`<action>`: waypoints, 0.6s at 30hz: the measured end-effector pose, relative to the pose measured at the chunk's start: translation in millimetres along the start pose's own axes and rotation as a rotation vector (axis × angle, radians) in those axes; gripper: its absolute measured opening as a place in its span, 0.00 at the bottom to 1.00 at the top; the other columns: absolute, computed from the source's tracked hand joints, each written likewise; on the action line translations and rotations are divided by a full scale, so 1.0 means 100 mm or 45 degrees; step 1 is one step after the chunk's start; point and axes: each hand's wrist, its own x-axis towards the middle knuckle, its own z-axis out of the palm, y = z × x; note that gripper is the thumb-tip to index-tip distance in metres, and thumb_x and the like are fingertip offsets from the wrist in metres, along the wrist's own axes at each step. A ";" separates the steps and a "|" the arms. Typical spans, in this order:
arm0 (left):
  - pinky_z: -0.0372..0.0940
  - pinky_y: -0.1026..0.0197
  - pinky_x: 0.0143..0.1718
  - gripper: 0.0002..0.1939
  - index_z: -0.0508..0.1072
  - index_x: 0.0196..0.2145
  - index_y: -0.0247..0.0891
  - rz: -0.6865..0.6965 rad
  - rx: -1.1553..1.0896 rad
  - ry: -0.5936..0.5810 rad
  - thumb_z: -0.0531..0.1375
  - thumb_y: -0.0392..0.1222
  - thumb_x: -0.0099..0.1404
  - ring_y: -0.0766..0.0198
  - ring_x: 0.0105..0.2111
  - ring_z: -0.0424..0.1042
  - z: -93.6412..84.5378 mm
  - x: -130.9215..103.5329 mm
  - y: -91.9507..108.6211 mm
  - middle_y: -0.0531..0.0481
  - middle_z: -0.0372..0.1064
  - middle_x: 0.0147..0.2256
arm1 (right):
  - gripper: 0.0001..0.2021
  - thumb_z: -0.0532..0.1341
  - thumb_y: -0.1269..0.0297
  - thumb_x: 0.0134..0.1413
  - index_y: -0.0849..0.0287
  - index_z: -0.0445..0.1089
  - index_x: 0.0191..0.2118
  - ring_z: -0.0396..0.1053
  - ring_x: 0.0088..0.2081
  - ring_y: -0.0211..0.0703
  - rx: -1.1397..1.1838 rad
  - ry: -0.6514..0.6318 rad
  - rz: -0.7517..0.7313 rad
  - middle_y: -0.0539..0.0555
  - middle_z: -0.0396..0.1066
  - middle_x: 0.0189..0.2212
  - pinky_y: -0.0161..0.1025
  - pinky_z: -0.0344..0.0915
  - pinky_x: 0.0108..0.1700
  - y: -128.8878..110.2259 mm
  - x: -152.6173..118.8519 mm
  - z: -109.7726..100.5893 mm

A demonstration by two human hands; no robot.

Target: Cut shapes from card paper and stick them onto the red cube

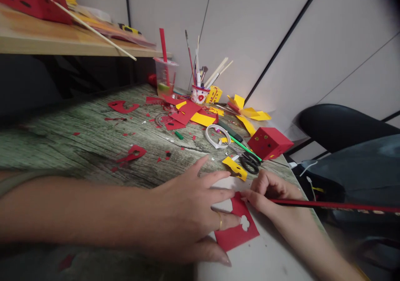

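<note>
The red paper piece [234, 236], with a flower-shaped cutout [245, 223], lies on a white sheet [259, 261]; the left hand [187, 206] bears on it from 9 o'clock, palm down, forearm nearly level, its grip spread wide; the finger with the ring [220, 221] reaches the cutout's edge, while the thumb rests toward 7 o'clock; the right hand [274, 188] sits at 2 o'clock, its forearm slanting off toward 4, fingers curled; its grip pinches a red-and-black pencil [315, 204], whose shaft runs out toward 3; whether the tip touches the paper I cannot tell.

Beyond the fingertips, at 12 o'clock, come a yellow scrap [236, 169] and scissors [250, 163], with a red box [270, 142] near 1, close to the right edge of the tabletop [93, 151]; that edge passes under the right forearm, and a black chair [337, 124] stands past it at 2; at 11 are a tape roll [218, 126], a painted cup [200, 95] of brushes and a drink cup [161, 70]; the roomiest stretch, sprinkled with red scraps, opens toward 10, below a wooden shelf [56, 43].
</note>
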 end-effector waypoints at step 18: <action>0.46 0.27 0.41 0.16 0.63 0.48 0.47 -0.090 0.015 -0.018 0.48 0.47 0.63 0.40 0.52 0.51 0.11 0.06 0.08 0.38 0.61 0.45 | 0.14 0.56 0.76 0.45 0.56 0.51 0.18 0.49 0.20 0.34 -0.021 -0.091 0.000 0.43 0.53 0.16 0.32 0.47 0.20 -0.04 0.00 0.03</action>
